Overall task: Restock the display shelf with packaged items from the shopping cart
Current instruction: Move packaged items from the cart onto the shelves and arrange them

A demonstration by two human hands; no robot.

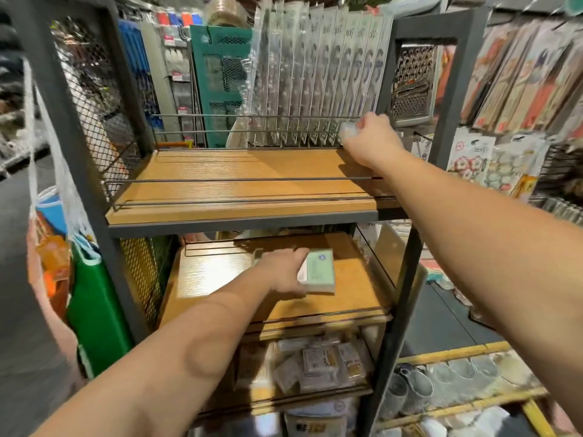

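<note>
Two hands at the display shelf [239, 212] | left hand [280, 272] grips pale green packet [318, 272], fingers curled round its near edge, middle shelf board beneath | right hand [372, 137] pinches clear packet [348, 131] against top rail, upright packets [318, 74] just behind it

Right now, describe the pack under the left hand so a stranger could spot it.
Find the dark metal rack with wooden shelves. On its second shelf, the left hand holds a flat pale green box. It is the only item on that board; the top shelf's tall clear packs stand upright.
</note>
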